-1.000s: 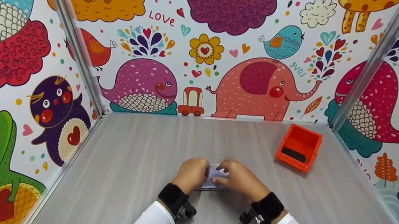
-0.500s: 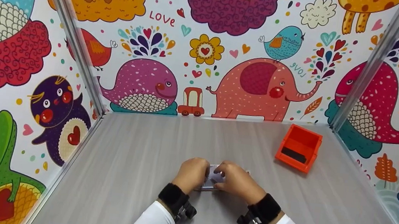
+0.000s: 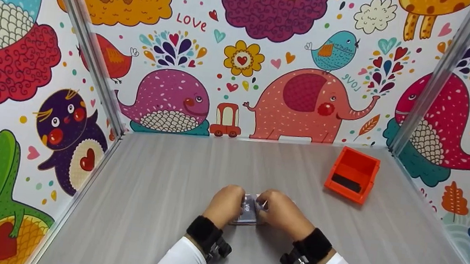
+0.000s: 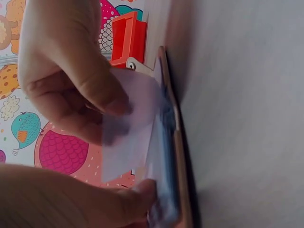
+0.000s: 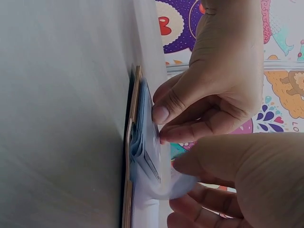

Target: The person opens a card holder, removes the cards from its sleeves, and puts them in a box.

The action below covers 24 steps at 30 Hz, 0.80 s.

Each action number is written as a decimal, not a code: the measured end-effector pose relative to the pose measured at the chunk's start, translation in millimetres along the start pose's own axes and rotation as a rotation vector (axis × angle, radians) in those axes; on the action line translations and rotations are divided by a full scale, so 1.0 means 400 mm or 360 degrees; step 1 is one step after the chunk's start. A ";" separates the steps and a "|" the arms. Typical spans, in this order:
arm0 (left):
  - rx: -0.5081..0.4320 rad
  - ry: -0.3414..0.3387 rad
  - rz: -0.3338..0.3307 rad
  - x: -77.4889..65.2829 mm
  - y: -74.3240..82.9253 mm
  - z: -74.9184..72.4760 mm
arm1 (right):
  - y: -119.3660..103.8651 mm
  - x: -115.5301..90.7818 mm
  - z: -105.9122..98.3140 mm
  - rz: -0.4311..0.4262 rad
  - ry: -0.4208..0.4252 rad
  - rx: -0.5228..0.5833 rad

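An open card holder (image 3: 247, 215) lies on the table between both hands. Its thin brown cover (image 5: 135, 99) shows edge-on in the right wrist view, under a stack of bluish clear sleeves (image 5: 146, 128). A dark card face with pale lettering like "VIP" shows in the head view. My left hand (image 3: 226, 206) grips the left side of the holder, thumb and fingertips on the sleeves. Between thumb and fingers, my right hand (image 3: 285, 213) pinches one clear plastic sleeve (image 4: 137, 95), which bends up from the stack. The right-hand fingertips are partly hidden in the head view.
An orange-red bin (image 3: 352, 174) with a black piece (image 3: 346, 183) inside stands at the back right of the grey table (image 3: 159, 176). Printed panels (image 3: 239, 92) wall the table at the back and sides, with metal posts at the corners.
The right hand's fingers have shifted with the clear sleeve, and the dark lettered card face has come into view where a pale page showed. The left hand stays almost in place.
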<state>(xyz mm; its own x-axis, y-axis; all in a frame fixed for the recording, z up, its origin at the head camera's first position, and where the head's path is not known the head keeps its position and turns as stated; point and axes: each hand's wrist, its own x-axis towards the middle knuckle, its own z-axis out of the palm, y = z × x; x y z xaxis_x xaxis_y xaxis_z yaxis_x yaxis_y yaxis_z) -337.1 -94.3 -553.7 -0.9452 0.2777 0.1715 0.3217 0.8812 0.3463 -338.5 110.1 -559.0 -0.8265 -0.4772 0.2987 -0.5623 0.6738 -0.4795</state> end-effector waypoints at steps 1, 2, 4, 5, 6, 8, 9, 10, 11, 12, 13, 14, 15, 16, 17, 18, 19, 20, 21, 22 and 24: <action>0.0002 0.0005 -0.0001 0.000 0.000 0.001 | 0.000 0.001 0.000 0.0012 0.0015 -0.0010; 0.0006 0.0009 0.0000 -0.001 0.000 0.002 | 0.000 0.003 -0.001 0.0023 0.0029 -0.0014; 0.0013 0.0009 0.0000 -0.002 0.001 0.002 | 0.000 0.006 -0.002 0.0035 0.0076 -0.0015; 0.0025 0.0010 0.0004 -0.002 0.001 0.002 | 0.001 0.007 -0.002 0.0049 0.0101 -0.0018; 0.0034 0.0015 0.0008 -0.002 0.002 0.001 | 0.003 0.009 -0.003 0.0075 0.0123 -0.0012; 0.0055 0.0014 0.0006 -0.003 0.003 0.001 | 0.007 0.012 -0.004 0.0147 0.0148 0.0012; 0.0064 0.0014 0.0005 -0.002 0.003 0.001 | 0.011 0.012 -0.004 0.0197 0.0156 0.0016; 0.0074 0.0017 0.0007 -0.002 0.004 0.001 | 0.015 0.013 -0.004 0.0241 0.0155 0.0022; 0.0091 0.0022 0.0010 -0.002 0.004 0.002 | 0.020 0.014 -0.005 0.0287 0.0144 0.0031; 0.0106 0.0027 0.0012 -0.003 0.004 0.002 | 0.025 0.014 -0.006 0.0328 0.0128 0.0042; 0.0124 0.0033 0.0015 -0.003 0.005 0.003 | 0.030 0.014 -0.007 0.0359 0.0113 0.0048; 0.0146 0.0044 0.0025 -0.004 0.005 0.003 | 0.035 0.014 -0.008 0.0391 0.0101 0.0051; 0.0164 0.0054 0.0033 -0.005 0.005 0.004 | 0.039 0.013 -0.008 0.0421 0.0092 0.0057; 0.0179 0.0067 0.0043 -0.006 0.005 0.005 | 0.043 0.013 -0.009 0.0448 0.0081 0.0065; 0.0194 0.0078 0.0050 -0.006 0.005 0.005 | 0.048 0.013 -0.010 0.0478 0.0071 0.0076; 0.0204 0.0086 0.0055 -0.006 0.005 0.005 | 0.051 0.012 -0.010 0.0501 0.0067 0.0081; 0.0211 0.0094 0.0059 -0.007 0.005 0.005 | 0.055 0.012 -0.010 0.0519 0.0066 0.0080; 0.0216 0.0096 0.0060 -0.006 0.005 0.005 | 0.058 0.012 -0.009 0.0533 0.0063 0.0079; 0.0218 0.0097 0.0060 -0.006 0.005 0.006 | 0.061 0.012 -0.009 0.0543 0.0057 0.0077; 0.0218 0.0098 0.0057 -0.006 0.005 0.005 | 0.064 0.011 -0.008 0.0549 0.0051 0.0073; 0.0222 0.0092 0.0051 -0.005 0.005 0.005 | 0.068 0.010 -0.007 0.0554 0.0043 0.0060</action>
<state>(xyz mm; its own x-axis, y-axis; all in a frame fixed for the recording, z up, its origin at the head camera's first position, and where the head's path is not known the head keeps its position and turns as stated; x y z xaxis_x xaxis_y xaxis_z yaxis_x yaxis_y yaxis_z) -334.6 -92.3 -555.3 -0.9285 0.2878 0.2346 0.3373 0.9179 0.2091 -357.2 128.0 -568.7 -0.9692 -0.2069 0.1335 -0.2456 0.7720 -0.5862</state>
